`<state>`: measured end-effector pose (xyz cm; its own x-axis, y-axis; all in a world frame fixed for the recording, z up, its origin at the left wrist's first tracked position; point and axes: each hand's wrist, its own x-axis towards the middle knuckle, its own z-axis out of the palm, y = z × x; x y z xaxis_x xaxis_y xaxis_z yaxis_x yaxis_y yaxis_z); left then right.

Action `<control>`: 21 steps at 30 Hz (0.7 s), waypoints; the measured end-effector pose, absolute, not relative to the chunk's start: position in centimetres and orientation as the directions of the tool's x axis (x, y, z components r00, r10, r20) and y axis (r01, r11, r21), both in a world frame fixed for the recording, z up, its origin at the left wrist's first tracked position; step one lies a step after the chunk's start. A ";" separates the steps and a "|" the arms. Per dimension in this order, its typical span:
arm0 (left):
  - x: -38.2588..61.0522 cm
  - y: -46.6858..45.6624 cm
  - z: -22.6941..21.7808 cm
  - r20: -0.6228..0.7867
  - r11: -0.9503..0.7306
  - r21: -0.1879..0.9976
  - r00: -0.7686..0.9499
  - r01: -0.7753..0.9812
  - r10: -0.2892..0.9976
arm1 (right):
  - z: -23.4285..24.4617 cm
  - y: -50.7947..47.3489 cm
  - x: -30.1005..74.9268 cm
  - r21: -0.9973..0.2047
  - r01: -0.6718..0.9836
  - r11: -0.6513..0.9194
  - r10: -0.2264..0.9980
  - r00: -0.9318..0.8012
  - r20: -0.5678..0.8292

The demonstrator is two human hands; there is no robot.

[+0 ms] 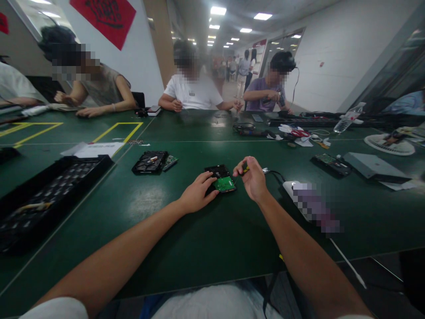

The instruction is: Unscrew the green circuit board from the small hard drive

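On the green table in front of me lies a black hard drive (pixel 217 170) with a green circuit board (pixel 226 183) on its near half. My left hand (pixel 198 193) grips the drive's left side, thumb at the near edge and fingertips over the board's left edge. Pinched in my right hand (pixel 254 180) is a small screwdriver (pixel 246 169) with a yellow and black handle. Its thin shaft points down toward the right edge of the board; whether the tip touches a screw is too small to see.
To the left are a black tray (pixel 94 165) and an opened drive (pixel 150 162) beside a loose circuit board (pixel 170 162). On the right lie a pixelated phone-like device (pixel 294 199) with a cable, another drive (pixel 332 165) and a grey box (pixel 375 166). Several people sit opposite.
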<state>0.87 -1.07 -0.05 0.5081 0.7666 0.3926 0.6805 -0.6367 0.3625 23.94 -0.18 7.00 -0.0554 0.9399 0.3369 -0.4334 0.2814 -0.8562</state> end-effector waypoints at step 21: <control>0.8 -1.0 -0.2 0.403 -0.646 0.366 0.512 0.670 0.759 | 7.0 -0.2 24.0 -0.838 -0.449 0.309 0.928 -0.052 0.369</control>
